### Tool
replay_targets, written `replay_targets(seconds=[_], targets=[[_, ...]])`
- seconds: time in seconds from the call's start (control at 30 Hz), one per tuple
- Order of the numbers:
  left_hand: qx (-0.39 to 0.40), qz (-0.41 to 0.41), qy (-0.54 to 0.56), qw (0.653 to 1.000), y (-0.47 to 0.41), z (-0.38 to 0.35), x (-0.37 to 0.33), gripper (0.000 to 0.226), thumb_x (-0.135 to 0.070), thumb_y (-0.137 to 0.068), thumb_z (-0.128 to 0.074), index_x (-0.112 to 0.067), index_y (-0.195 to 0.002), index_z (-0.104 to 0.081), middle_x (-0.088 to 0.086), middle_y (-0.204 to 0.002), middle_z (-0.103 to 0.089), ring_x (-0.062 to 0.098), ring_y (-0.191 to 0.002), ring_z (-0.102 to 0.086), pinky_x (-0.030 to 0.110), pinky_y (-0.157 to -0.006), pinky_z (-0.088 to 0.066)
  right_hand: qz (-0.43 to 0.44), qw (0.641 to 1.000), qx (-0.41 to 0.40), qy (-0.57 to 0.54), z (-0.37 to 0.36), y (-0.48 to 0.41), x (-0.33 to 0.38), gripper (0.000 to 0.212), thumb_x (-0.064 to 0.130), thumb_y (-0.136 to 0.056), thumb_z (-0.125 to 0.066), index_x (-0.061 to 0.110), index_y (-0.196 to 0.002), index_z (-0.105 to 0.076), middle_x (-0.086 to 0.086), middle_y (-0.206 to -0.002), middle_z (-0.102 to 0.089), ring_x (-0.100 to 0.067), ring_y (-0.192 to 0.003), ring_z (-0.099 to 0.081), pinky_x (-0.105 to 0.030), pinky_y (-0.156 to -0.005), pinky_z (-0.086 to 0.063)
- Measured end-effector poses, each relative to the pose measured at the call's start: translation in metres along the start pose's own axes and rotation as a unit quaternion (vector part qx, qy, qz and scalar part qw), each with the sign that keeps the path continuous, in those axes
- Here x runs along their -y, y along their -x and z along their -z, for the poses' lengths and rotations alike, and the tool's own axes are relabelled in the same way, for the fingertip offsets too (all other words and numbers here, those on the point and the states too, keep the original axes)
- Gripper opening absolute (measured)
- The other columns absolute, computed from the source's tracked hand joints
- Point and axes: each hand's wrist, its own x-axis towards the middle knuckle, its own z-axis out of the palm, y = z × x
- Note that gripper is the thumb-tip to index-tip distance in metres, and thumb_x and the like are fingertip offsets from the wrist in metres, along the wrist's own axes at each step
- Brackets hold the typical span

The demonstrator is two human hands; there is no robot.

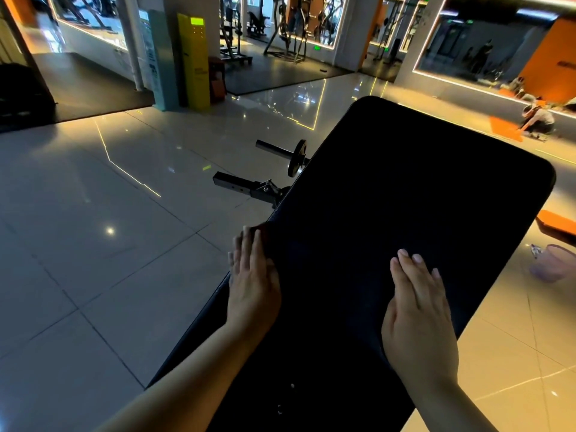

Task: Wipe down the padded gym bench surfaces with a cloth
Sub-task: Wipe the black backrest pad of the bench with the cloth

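Looking down from the head camera, we see the black bench pad [420,182] running from 6 o'clock toward 1 o'clock. Our left hand [252,275] lies flat on its 9 o'clock edge, fingers [249,247] straight and together. Our right hand [417,310] rests flat mid-pad, also straight-fingered (whether a cloth lies beneath, we cannot tell).

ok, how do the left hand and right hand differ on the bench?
Left hand lies along the left edge of the bench; right hand lies well inside the top. Left hand reaches slightly further up; right hand sits nearer the camera. Both flat, fingers straight.
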Motion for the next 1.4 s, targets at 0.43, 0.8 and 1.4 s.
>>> replay_targets(seconds=[0.43, 0.8, 1.4], targets=[[-0.016, 0.124, 0.031, 0.992, -0.012, -0.003, -0.033, 0.075, -0.011, -0.099, -0.034, -0.021, -0.156, 0.013, -0.001, -0.163, 0.025, 0.013, -0.146, 0.029, 0.038, -0.123, 0.012, 0.015, 1.000, -0.003, -0.002, 0.000, -0.004, -0.001, 0.057, 0.020, -0.095, -0.029, 0.003, -0.145, -0.048, -0.006, -0.157, -0.039, -0.023, -0.148, -0.029, -0.038, -0.121, -0.013], [0.006, 0.073, 0.041, 0.996, -0.033, -0.001, -0.040, 0.076, -0.010, -0.100, -0.035, -0.028, -0.156, 0.013, -0.006, -0.162, 0.027, 0.011, -0.146, 0.030, 0.039, -0.123, 0.009, 0.038, 0.999, -0.003, -0.014, -0.002, -0.008, -0.007, 0.054, 0.021, -0.099, -0.027, 0.003, -0.144, -0.049, -0.005, -0.156, -0.039, -0.018, -0.150, -0.021, -0.034, -0.123, -0.009], [0.077, -0.178, -0.035, 0.980, -0.014, -0.021, -0.111, 0.062, -0.027, -0.105, -0.022, -0.030, -0.153, 0.017, -0.016, -0.157, 0.032, -0.003, -0.138, 0.039, 0.028, -0.118, 0.021, 0.031, 0.999, 0.005, 0.028, 0.000, -0.006, -0.002, 0.055, 0.027, -0.101, -0.023, 0.004, -0.141, -0.055, -0.007, -0.155, -0.043, -0.022, -0.146, -0.029, -0.039, -0.118, -0.016]])
